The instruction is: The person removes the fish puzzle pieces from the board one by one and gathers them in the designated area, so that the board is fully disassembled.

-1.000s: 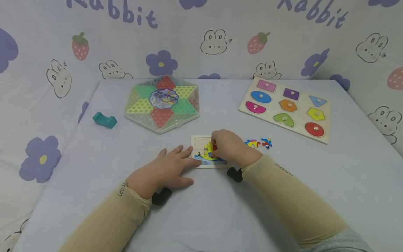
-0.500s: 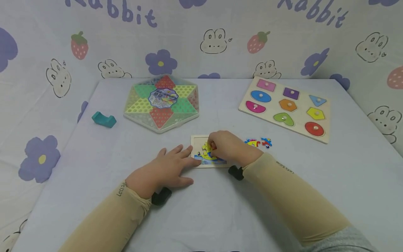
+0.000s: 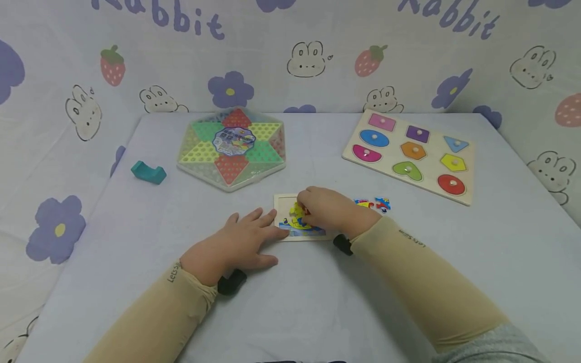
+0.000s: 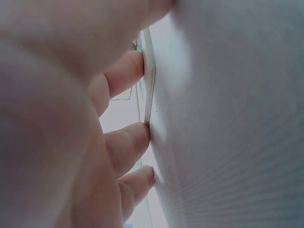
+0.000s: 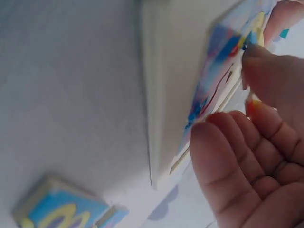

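A small wooden jigsaw tray (image 3: 279,202) lies flat on the table, partly filled with blue and yellow picture pieces. My left hand (image 3: 233,248) rests spread at its left side, straight fingers touching the edge and one fingertip over the lower left corner. Over the tray's right half, my right hand (image 3: 330,210) pinches a small puzzle piece (image 3: 306,210) with some red on it, mostly hidden by the fingers. Two loose puzzle pieces (image 3: 383,203) lie right of that hand. In the right wrist view, a loose blue and yellow piece (image 5: 61,209) shows beside the tray rim (image 5: 159,95).
Behind the tray to the left lies a hexagonal Chinese checkers box (image 3: 206,174). A wooden shape board (image 3: 426,176) with knobbed pieces lies at the back right. Farther left is a teal curved block (image 3: 149,173). A patterned cloth backdrop (image 3: 331,30) rises behind the table.
My right hand has shifted slightly left over the tray with the piece in its fingers. The left hand stays in place.
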Available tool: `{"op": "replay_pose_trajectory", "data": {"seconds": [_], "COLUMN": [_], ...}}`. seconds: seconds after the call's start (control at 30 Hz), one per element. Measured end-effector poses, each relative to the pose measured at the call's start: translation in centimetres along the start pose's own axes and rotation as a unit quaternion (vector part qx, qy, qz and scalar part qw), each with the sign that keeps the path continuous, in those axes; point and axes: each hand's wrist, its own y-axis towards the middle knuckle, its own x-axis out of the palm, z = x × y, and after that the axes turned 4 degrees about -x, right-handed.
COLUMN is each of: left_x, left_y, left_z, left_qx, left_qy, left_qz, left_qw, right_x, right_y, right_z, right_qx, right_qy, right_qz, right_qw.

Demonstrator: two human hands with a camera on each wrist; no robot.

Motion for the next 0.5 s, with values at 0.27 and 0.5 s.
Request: {"op": "replay_pose_trajectory", "data": {"seconds": [0.27,0.5], "left_x": [0.0,0.0], "left_y": [0.0,0.0], "left_z": [-0.1,0.1], "left_qx": [0.006,0.004], "left_qy": [-0.001,-0.006], "left_qz": [0.007,0.003], "left_qw": [1.0000,1.0000], "right_x": [-0.9,-0.3], "right_y": [-2.5,-6.8], "right_z": [1.1,5.6], "right_qx": [0.016,0.043], "right_qy": [0.011,0.085], "right_qz": [0.075,0.120], "right_qw": [0.9970,0.9882]}}
